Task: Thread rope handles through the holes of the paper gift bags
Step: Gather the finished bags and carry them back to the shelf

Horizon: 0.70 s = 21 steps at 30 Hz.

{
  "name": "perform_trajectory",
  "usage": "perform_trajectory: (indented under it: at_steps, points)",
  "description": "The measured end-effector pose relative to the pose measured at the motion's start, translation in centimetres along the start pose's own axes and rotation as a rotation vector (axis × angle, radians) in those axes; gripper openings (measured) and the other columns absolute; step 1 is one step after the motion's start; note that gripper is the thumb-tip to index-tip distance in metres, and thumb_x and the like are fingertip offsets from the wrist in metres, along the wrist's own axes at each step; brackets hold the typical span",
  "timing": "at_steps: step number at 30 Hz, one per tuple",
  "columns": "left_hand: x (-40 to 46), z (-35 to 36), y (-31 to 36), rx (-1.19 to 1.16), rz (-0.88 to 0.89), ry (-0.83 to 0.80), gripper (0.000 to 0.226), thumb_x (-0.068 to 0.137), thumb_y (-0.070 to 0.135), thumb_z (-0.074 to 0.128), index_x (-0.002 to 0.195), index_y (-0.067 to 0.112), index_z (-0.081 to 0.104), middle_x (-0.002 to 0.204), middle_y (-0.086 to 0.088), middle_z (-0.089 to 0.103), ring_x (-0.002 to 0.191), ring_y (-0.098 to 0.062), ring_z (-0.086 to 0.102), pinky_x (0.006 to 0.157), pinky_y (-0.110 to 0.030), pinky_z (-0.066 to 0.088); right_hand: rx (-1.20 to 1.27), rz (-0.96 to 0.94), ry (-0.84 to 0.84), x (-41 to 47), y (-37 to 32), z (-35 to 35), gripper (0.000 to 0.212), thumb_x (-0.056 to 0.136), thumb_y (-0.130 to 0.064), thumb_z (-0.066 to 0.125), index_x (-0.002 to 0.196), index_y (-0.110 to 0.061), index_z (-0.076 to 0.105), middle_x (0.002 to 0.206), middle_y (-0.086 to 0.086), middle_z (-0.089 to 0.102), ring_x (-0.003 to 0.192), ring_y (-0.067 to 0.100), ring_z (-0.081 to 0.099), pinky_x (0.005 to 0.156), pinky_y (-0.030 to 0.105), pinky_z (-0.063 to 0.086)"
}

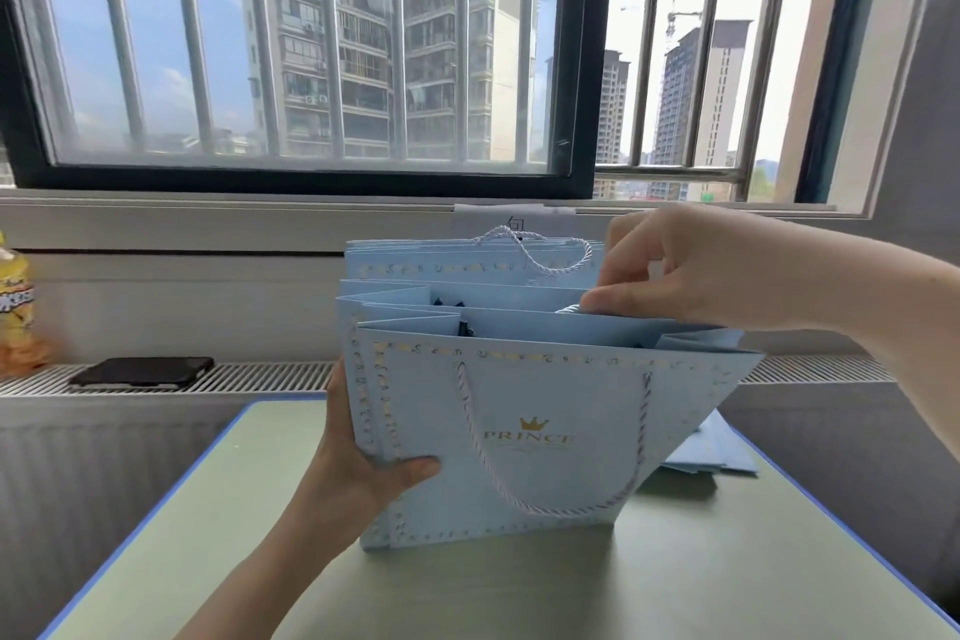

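Note:
A light blue paper gift bag (524, 431) with a gold crown and "PRINCE" print stands upright on the green table (467, 587). A white twisted rope handle (550, 507) hangs down its front face. My left hand (363, 463) grips the bag's left edge. My right hand (691, 270) reaches over the open top, fingertips pinched on a rope end (569, 309) at the far wall's right side. Behind it stand more blue bags (467, 260), the rearmost with a rope handle (540, 250) looped on top.
Flat blue bags (717, 452) lie on the table behind the right side. A black phone (143, 372) rests on the radiator grille at left, beside a yellow snack packet (15, 307). A barred window fills the background.

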State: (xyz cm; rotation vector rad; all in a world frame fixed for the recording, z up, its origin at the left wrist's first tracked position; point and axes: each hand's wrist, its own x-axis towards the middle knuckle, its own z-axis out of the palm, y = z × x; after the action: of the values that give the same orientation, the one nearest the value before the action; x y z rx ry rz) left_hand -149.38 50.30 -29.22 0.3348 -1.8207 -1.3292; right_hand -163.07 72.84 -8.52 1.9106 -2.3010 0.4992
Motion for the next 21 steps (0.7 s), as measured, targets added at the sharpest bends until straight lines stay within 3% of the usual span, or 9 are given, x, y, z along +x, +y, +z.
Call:
perform_trajectory:
  at_steps: [2,4,6,8,10,12,15,18,21]
  points:
    - [0.0,0.0,0.1,0.001,-0.004,0.001,0.099,0.039,0.029,0.086,0.118,0.050,0.030,0.111,0.018,0.055,0.104,0.002,0.055,0.068,-0.020,0.054,0.048,-0.018,-0.020,0.4,-0.1,0.2,0.050,0.071,-0.066,0.050,0.071,-0.021,0.071,0.081,0.012,0.060,0.067,0.031,0.051,0.067,0.042,0.044]
    - [0.0,0.1,0.2,0.001,-0.001,0.003,0.096,0.043,0.022,0.085,0.116,0.050,0.030,0.112,0.016,0.054,0.102,0.005,0.054,0.068,-0.017,0.053,0.097,-0.018,-0.006,0.8,-0.1,0.3,0.028,0.075,-0.056,0.057,0.075,-0.035,0.074,0.075,-0.007,0.065,0.070,0.017,0.058,0.070,0.033,0.046]
    - [0.0,0.1,0.2,0.005,0.005,0.007,0.097,0.041,0.025,0.086,0.117,0.050,0.030,0.113,0.016,0.053,0.103,0.005,0.054,0.068,-0.014,0.052,0.110,-0.023,0.006,0.8,-0.1,0.3,0.029,0.073,-0.058,0.056,0.088,-0.041,0.073,0.075,-0.023,0.061,0.070,0.000,0.055,0.070,0.017,0.043]
    - [-0.1,0.1,0.2,0.023,0.003,0.007,0.101,0.047,0.019,0.087,0.124,0.046,0.028,0.114,0.017,0.052,0.103,0.005,0.054,0.068,-0.013,0.051,0.095,-0.010,-0.001,0.9,0.3,0.2,0.044,0.062,-0.068,0.051,0.095,-0.046,0.070,0.081,-0.021,0.058,0.077,0.003,0.055,0.075,0.019,0.044]
    - [-0.2,0.2,0.3,0.046,-0.001,0.001,0.105,0.058,0.004,0.087,0.134,0.040,0.022,0.115,0.019,0.051,0.100,0.011,0.053,0.068,-0.012,0.050,0.045,0.004,0.000,1.1,0.5,0.3,0.035,0.066,-0.062,0.055,0.092,-0.043,0.069,0.085,-0.017,0.058,0.083,0.006,0.055,0.079,0.023,0.045]
    - [-0.2,0.2,0.2,0.057,-0.009,0.001,0.107,0.063,-0.003,0.082,0.139,0.035,0.018,0.114,0.020,0.052,0.096,0.013,0.054,0.069,-0.015,0.050,0.022,0.006,0.062,1.6,0.9,0.5,0.012,0.079,-0.045,0.062,0.081,-0.035,0.069,0.080,-0.014,0.059,0.078,0.006,0.056,0.075,0.020,0.045]
    - [-0.2,0.1,0.0,0.072,-0.006,0.005,0.107,0.063,-0.002,0.082,0.136,0.043,0.018,0.110,0.029,0.053,0.099,0.013,0.053,0.071,-0.017,0.049,0.056,0.011,0.168,2.1,1.3,0.7,0.017,0.086,-0.037,0.060,0.075,-0.027,0.068,0.064,-0.021,0.061,0.061,-0.005,0.054,0.056,0.007,0.038]
    - [-0.2,0.2,0.2,0.083,0.003,0.005,0.107,0.065,-0.001,0.081,0.124,0.059,0.015,0.103,0.039,0.051,0.098,0.016,0.052,0.068,-0.014,0.051,0.076,0.020,0.276,2.6,1.6,0.9,0.020,0.090,-0.033,0.057,0.077,-0.021,0.067,0.064,-0.013,0.063,0.051,-0.001,0.052,0.049,0.012,0.038]
    - [-0.2,0.1,0.2,0.081,0.013,0.013,0.109,0.065,0.004,0.084,0.117,0.071,0.015,0.115,0.031,0.049,0.104,0.013,0.052,0.075,-0.020,0.052,0.009,0.031,0.363,2.9,1.6,1.5,0.022,0.095,-0.034,0.052,0.077,-0.022,0.058,0.068,-0.012,0.061,0.047,-0.002,0.050,0.044,0.011,0.034]
